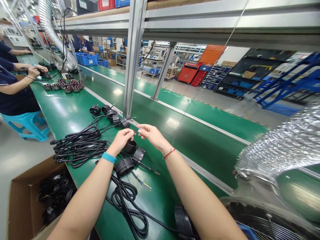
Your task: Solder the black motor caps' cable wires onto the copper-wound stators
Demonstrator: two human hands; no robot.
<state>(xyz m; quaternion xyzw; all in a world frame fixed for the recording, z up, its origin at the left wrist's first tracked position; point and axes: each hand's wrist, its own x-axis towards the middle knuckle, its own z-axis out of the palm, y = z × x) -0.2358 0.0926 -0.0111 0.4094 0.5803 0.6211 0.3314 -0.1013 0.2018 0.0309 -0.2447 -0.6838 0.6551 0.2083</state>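
Observation:
My left hand (124,138), with a teal wristband, is closed in a pinch. My right hand (152,136), a red cord at its wrist, pinches close beside it. Between the fingertips shows a small bit of thin wires (135,132), mostly hidden by the fingers. Just under my left hand is a round black cap (130,146). Nearer me lie a larger black cap (125,166) and a smaller black cap (139,154), with bare-ended coloured wires (146,186) close by. A looped black cable (127,203) runs towards a black cap (183,221) by my right forearm.
Bundled black cables (80,143) and several black caps (110,114) lie to the left. A cardboard box (21,200) of black parts stands below the table edge. A metal post (133,60) rises ahead; a silver duct (280,143) is at right. Co-workers sit at far left.

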